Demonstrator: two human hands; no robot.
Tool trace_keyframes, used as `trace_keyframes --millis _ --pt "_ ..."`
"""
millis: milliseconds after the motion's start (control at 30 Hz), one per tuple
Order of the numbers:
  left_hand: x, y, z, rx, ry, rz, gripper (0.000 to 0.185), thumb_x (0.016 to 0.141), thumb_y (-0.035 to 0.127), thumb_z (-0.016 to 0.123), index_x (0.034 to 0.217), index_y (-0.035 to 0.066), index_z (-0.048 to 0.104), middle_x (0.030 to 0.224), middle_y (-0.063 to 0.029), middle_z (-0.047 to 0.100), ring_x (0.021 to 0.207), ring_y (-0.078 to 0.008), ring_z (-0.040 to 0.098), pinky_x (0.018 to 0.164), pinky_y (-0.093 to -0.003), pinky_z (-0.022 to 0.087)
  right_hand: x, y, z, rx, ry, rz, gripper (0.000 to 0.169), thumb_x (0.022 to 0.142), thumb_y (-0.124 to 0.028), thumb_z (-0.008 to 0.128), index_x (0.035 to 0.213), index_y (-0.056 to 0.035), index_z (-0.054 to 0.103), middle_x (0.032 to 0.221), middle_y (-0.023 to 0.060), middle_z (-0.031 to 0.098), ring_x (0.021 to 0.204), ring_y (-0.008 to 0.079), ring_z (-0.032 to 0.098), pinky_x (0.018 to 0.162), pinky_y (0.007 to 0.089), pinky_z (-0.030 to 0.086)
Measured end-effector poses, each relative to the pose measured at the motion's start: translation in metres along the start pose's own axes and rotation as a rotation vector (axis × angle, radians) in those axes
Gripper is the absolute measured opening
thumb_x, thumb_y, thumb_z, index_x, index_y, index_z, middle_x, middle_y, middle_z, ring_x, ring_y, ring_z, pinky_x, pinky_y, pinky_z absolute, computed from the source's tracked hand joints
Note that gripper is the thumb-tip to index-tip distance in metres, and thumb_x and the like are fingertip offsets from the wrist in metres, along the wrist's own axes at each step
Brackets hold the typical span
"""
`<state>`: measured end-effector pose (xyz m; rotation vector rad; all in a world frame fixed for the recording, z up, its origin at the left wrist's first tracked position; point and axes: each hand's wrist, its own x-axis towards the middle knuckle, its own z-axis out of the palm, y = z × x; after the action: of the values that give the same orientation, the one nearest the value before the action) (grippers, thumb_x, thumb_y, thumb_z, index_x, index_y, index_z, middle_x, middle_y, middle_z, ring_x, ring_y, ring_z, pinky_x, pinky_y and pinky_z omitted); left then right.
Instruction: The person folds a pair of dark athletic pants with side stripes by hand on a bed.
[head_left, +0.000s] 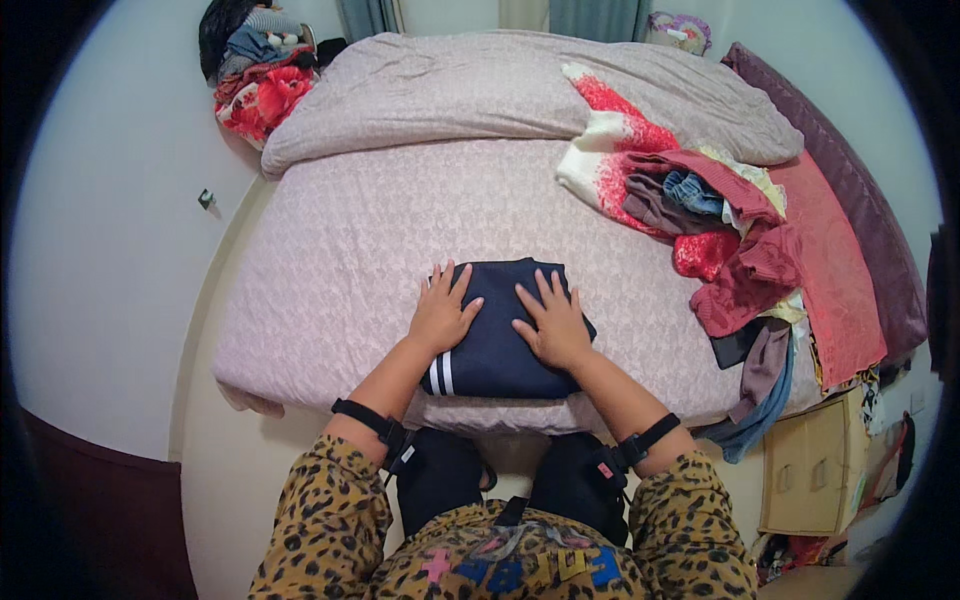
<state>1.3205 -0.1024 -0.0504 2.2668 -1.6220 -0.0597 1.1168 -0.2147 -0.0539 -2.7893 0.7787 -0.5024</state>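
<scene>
A folded navy-blue garment (495, 330) with two white stripes at its lower left corner lies near the front edge of the bed. My left hand (441, 311) rests palm down on its left side, fingers spread. On its right side lies my right hand (555, 322), also flat with the fingers apart. Neither hand grips the cloth. Under the garment is a pale patterned bedsheet (360, 247).
Heaped clothes (735, 217), red, white, maroon and denim, lie on the bed's right side by a dark flat object (733, 346). A bunched blanket (465, 90) spans the far end. More clothes (262, 82) are piled at the far left; a wooden cabinet (806, 472) stands lower right.
</scene>
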Motion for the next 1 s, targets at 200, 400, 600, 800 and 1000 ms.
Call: trace_keyframes --millis 200,400,600,800,1000 --pt "0.005 0.007 0.001 0.085 0.039 0.055 0.065 0.094 0.044 0.051 0.147 0.010 0.034 0.153 -0.0216 0.025 0.143 -0.0414 0.020 0.115 -0.0559 0.017 -0.011 0.002 0.021 -0.081 -0.035 0.057 0.062 0.094 -0.050 0.049 0.147 -0.0222 0.036 0.157 0.0152 0.019 0.145 0.0375 0.016 0.110 0.0674 0.013" --pt "0.004 0.039 -0.036 0.110 0.086 0.226 0.064 0.093 0.043 0.053 0.144 0.005 0.038 0.152 -0.0178 0.029 0.142 -0.0379 0.024 0.113 -0.0585 0.018 0.014 -0.006 -0.009 -0.048 0.089 -0.058 0.064 0.092 -0.041 0.056 0.144 -0.0106 0.038 0.154 0.0154 0.028 0.143 0.0375 0.022 0.110 0.0652 0.016" --pt "-0.003 0.012 0.003 0.091 0.011 0.168 0.065 0.093 0.043 0.053 0.144 0.006 0.038 0.152 -0.0163 0.030 0.141 -0.0369 0.026 0.114 -0.0563 0.018 0.049 0.022 0.002 0.055 0.093 0.091 0.067 0.085 -0.039 0.066 0.136 -0.0009 0.044 0.143 0.0216 0.041 0.133 0.0376 0.039 0.108 0.0520 0.031" --pt "-0.014 0.012 0.003 -0.013 0.095 0.081 0.072 0.091 0.039 0.059 0.146 0.002 0.030 0.153 -0.0247 0.023 0.142 -0.0413 0.021 0.115 -0.0547 0.016 0.068 0.065 0.001 0.401 -0.014 0.474 0.053 0.075 -0.037 0.079 0.105 0.0039 0.065 0.096 0.0215 0.068 0.089 0.0343 0.066 0.080 0.0379 0.052" --pt "-0.034 0.011 0.004 -0.001 0.145 0.032 0.077 0.089 0.039 0.061 0.145 -0.002 0.029 0.152 -0.0256 0.024 0.142 -0.0426 0.021 0.115 -0.0543 0.015 0.081 0.040 -0.017 0.718 0.148 0.262 0.032 0.081 -0.027 0.074 0.096 0.0006 0.068 0.084 0.0166 0.069 0.079 0.0247 0.066 0.073 0.0335 0.051"
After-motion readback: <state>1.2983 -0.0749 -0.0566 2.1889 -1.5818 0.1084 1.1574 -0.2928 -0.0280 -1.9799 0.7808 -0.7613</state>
